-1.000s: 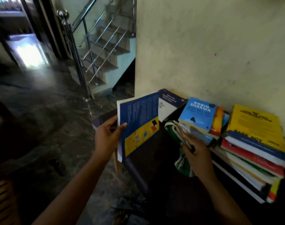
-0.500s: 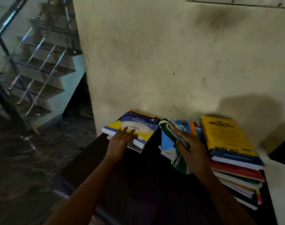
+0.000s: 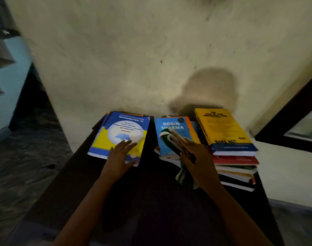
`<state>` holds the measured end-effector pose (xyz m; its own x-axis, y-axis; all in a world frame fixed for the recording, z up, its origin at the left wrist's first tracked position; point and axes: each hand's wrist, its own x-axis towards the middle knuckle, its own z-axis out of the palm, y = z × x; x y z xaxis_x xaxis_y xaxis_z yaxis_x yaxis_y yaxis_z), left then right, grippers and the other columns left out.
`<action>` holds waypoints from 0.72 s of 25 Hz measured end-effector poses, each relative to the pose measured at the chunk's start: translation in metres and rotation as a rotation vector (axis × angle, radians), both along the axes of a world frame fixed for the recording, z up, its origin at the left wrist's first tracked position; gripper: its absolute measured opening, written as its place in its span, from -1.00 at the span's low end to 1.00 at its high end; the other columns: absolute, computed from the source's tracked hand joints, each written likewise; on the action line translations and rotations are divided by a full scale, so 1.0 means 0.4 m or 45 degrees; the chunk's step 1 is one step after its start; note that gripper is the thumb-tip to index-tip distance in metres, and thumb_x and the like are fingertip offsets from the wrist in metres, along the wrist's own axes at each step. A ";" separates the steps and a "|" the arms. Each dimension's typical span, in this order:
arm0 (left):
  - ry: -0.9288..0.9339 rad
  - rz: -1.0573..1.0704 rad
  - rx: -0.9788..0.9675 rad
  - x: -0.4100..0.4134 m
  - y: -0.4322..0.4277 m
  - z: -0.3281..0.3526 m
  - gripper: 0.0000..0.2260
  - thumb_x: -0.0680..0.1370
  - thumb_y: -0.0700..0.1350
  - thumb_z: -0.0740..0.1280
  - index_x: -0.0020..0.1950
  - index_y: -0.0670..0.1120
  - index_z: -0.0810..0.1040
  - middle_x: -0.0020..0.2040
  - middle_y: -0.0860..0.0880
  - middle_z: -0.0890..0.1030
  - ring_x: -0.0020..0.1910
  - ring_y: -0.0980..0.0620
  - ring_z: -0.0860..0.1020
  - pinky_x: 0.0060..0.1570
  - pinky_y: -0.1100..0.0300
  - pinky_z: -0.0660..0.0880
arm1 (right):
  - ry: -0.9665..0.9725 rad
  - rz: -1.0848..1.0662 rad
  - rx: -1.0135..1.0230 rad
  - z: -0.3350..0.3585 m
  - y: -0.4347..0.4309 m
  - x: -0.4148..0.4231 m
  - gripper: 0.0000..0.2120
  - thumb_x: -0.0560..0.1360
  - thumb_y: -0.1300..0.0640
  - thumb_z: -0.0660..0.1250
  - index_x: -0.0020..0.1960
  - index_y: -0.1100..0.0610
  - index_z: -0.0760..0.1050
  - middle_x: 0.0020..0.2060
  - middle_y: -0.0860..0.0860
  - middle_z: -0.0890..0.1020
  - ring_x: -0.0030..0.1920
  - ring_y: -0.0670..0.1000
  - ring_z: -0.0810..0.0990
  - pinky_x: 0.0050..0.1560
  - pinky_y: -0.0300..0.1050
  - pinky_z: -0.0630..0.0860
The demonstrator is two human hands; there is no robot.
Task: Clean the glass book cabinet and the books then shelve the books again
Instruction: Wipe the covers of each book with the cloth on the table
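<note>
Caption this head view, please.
Left hand flat on a mathematics book; right hand holding a green cloth on a Robin Sharma book.

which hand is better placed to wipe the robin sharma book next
Right: the right hand holds the green-and-white cloth on the Robin Sharma book; the left hand lies flat on the mathematics book, without a cloth.
</note>
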<state>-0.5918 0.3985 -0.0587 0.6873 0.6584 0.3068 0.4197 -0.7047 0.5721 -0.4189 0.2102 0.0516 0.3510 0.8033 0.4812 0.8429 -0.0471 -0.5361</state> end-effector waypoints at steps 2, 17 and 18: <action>-0.369 0.046 -0.240 0.049 -0.080 0.060 -0.59 0.44 -0.03 0.44 0.24 -0.13 0.53 0.18 -0.01 0.56 0.17 0.12 0.48 0.15 0.25 0.38 | -0.037 -0.049 0.045 0.008 -0.048 0.008 -0.38 0.38 0.34 0.30 0.38 -0.01 0.32 0.09 -0.22 0.52 0.09 -0.28 0.39 0.14 -0.55 0.22; -0.430 0.183 -1.573 0.585 -0.432 0.201 -0.72 0.47 0.03 0.40 -0.13 -0.18 0.48 -0.45 -0.09 0.49 -0.64 0.10 0.47 -0.63 0.26 0.42 | -0.158 -0.401 0.284 0.027 -0.408 0.254 -0.37 0.29 0.44 0.32 0.31 0.07 0.38 -0.14 -0.29 0.44 -0.07 -0.26 0.46 -0.13 -0.51 0.40; -0.421 0.238 -1.500 0.597 -0.428 0.194 -0.70 0.47 0.03 0.41 -0.15 -0.21 0.47 -0.49 -0.07 0.47 -0.68 0.12 0.43 -0.66 0.30 0.36 | -0.166 -0.399 0.291 0.017 -0.409 0.277 -0.36 0.29 0.44 0.34 0.32 0.09 0.39 -0.12 -0.20 0.52 -0.06 -0.20 0.49 -0.12 -0.45 0.37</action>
<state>-0.3529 0.2274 0.0190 0.5556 0.7302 -0.3977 0.1730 0.3663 0.9143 -0.3080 0.0467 0.0582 0.4861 0.5341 0.6917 0.8681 -0.2046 -0.4522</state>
